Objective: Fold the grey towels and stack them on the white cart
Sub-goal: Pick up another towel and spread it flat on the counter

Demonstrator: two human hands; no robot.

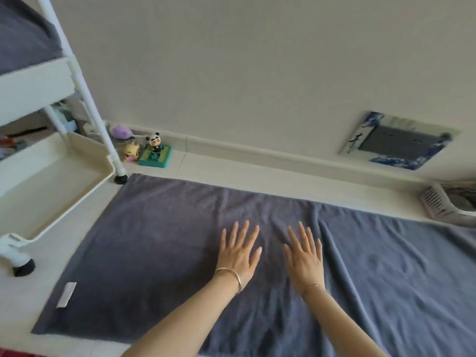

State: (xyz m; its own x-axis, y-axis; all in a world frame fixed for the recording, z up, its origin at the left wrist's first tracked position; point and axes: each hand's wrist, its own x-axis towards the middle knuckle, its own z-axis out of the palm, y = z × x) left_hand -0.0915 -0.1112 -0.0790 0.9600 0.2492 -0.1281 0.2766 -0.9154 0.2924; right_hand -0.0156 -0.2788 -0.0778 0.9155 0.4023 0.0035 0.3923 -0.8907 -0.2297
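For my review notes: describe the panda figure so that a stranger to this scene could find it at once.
Follow the white cart to its far leg by the wall. Right of that leg stand small toys on the floor. The panda figure is black and white, standing on a green base, unlike the yellow toy and purple toy beside it.

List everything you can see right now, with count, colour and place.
Spread towel: one, grey, flat on floor, white label near its left edge.
Folded towel: one, grey, on cart's upper shelf.
Cart: one, white, left.
Panda figure: one, black and white, on green base by wall.
Yellow toy: one, beside panda.
Purple toy: one, behind.
Basket: one, pale, right edge.
Left hand, right hand: flat on spread towel.
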